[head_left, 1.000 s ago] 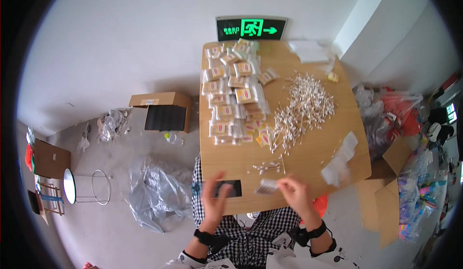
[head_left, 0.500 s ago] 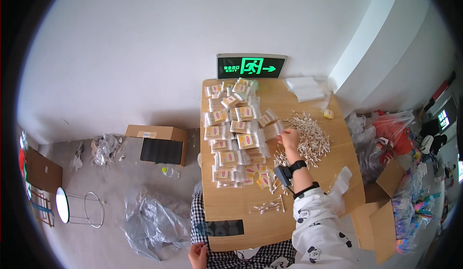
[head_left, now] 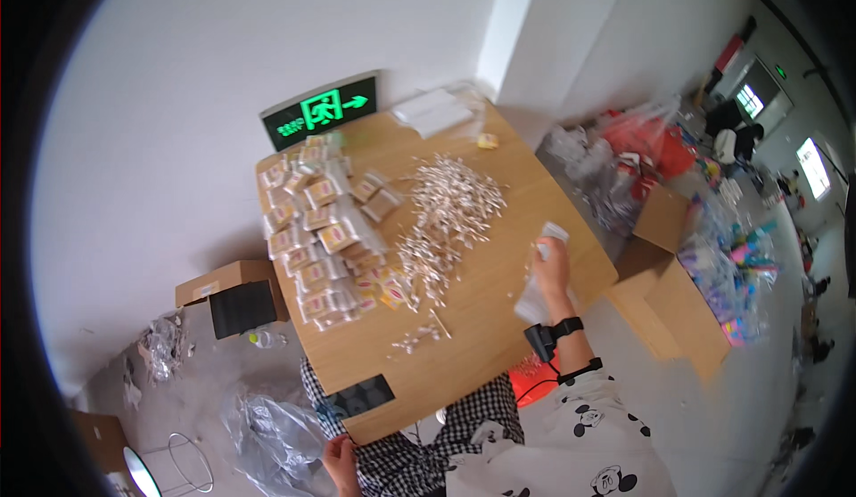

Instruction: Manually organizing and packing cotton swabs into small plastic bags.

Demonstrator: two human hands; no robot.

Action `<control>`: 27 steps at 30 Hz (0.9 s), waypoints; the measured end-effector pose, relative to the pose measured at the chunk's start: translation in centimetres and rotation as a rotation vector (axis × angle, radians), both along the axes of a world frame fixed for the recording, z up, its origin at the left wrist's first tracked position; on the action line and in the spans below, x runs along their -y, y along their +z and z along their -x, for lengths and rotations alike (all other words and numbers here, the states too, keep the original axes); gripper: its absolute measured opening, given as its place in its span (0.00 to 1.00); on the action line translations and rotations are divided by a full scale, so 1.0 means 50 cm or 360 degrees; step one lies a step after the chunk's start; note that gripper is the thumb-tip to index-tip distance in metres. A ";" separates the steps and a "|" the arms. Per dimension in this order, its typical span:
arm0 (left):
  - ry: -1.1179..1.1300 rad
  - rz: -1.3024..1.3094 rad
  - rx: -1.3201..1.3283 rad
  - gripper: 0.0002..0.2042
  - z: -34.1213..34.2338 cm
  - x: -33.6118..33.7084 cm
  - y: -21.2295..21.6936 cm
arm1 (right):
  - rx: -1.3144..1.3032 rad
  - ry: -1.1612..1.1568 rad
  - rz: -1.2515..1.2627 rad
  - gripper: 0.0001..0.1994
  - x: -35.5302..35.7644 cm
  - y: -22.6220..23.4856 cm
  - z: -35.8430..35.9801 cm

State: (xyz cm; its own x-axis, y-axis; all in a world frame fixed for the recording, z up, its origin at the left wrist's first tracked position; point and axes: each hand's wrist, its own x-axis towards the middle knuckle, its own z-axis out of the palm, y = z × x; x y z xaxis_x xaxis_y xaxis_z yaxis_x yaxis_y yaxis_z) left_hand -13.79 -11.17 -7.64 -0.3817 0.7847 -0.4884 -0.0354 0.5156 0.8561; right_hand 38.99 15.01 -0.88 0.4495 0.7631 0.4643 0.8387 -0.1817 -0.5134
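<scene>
My right hand (head_left: 553, 263) is at the right side of the wooden table (head_left: 486, 319), its fingers closed on clear plastic bags (head_left: 533, 303) that lie there. By the table's near left corner, my left hand (head_left: 340, 458) is low, with its fingers curled together; whether anything is in them is hidden. A large loose heap of cotton swabs (head_left: 455, 198) spreads over the middle of the table. To its left are several filled packs of cotton swabs (head_left: 314, 274) with yellow labels, piled in rows. A few loose swabs (head_left: 417, 338) lie nearer to me.
White bags or sheets (head_left: 435, 112) are at the table's far edge, near a small yellow pack (head_left: 487, 141). A green exit sign (head_left: 321, 107) leans at the wall. Cardboard boxes (head_left: 655, 305) and bagged goods stand to the right; a crumpled plastic sheet (head_left: 267, 435) lies on the floor at left.
My right hand has left the swab packs and heap and moved right to the plastic bags. The view has turned to the right. My left hand stays low by the table's near edge.
</scene>
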 end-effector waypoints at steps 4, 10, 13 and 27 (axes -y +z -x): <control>0.0032 -0.0106 -0.0088 0.07 -0.029 -0.034 0.112 | -0.0187 -0.0332 0.0266 0.14 0.162 -0.025 -0.128; -0.0112 -0.0213 -0.0251 0.08 -0.071 -0.054 0.219 | -0.0119 -0.0161 0.0537 0.19 0.221 -0.079 -0.056; -0.0235 -0.0314 -0.0286 0.09 -0.105 -0.061 0.254 | -0.0160 -0.0176 0.0281 0.16 0.229 -0.117 -0.067; -0.0666 -0.0475 -0.0333 0.11 -0.212 -0.102 0.330 | -0.1673 -0.0366 -0.0547 0.08 0.217 -0.042 -0.039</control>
